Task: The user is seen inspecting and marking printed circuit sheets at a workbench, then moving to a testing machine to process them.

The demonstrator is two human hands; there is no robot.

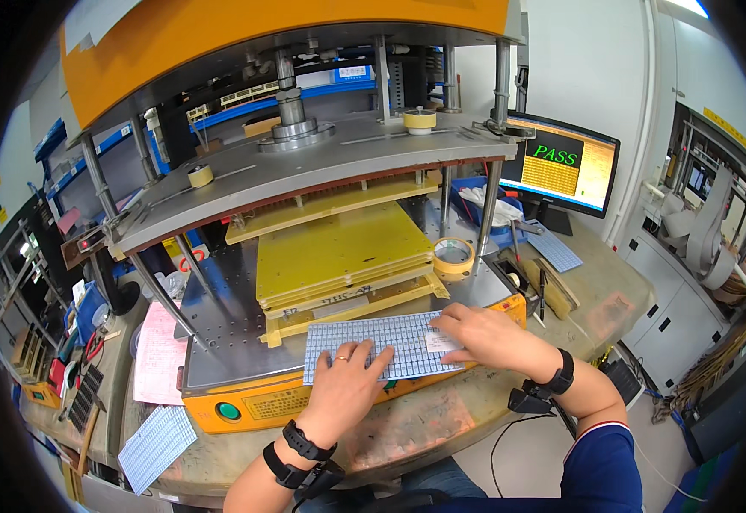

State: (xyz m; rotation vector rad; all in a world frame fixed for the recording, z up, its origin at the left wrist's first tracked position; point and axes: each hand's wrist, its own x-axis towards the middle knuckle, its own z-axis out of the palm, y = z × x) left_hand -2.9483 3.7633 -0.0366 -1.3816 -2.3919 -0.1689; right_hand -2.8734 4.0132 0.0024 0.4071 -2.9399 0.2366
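Observation:
A white-and-blue circuit board panel (411, 339), printed with a dense grid of small repeated units, lies along the front edge of the press bed. My left hand (345, 386) rests on its left half, fingers spread over the surface. At the right end is my right hand (484, 337), fingers bent and apart from the thumb, touching the panel beside a small white label (442, 342). Just behind the panel sits a yellow test fixture (339, 256) of stacked plates, under the raised upper plate (304, 175) of the press.
A roll of tape (453, 256) stands right of the fixture. Metal posts (491, 205) flank the press. A monitor (561, 162) is at the back right. More panels lie at right (554, 250) and front left (157, 446). A green button (229, 411) is on the orange front.

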